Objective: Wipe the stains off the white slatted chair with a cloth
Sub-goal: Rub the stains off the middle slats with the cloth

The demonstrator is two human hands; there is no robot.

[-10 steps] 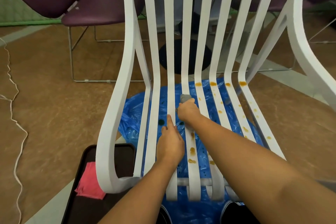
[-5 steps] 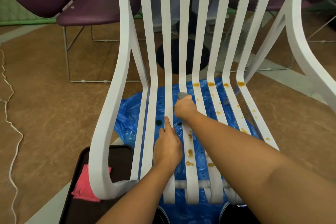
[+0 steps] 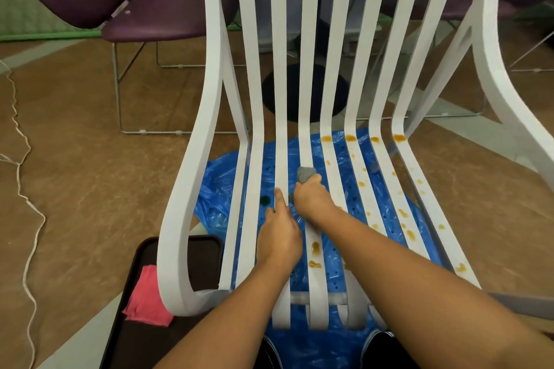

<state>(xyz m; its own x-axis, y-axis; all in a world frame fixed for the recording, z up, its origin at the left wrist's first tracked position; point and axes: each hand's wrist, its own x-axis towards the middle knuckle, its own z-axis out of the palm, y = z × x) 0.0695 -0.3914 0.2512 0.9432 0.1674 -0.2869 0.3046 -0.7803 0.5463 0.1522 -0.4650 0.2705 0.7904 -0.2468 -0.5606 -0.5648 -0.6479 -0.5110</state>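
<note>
1 chair point(image 3: 209, 84), 1 grey cloth point(image 3: 305, 174), 2 hands. My right hand point(image 3: 311, 199) clenches the cloth on a middle seat slat; my left hand point(image 3: 280, 234) grips the adjacent slat. The cloth has slid slightly toward me.

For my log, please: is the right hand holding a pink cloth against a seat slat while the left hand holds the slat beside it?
Not quite: the head view shows the right hand gripping a grey cloth; the pink cloth lies on the dark tray. The rest holds.
</note>
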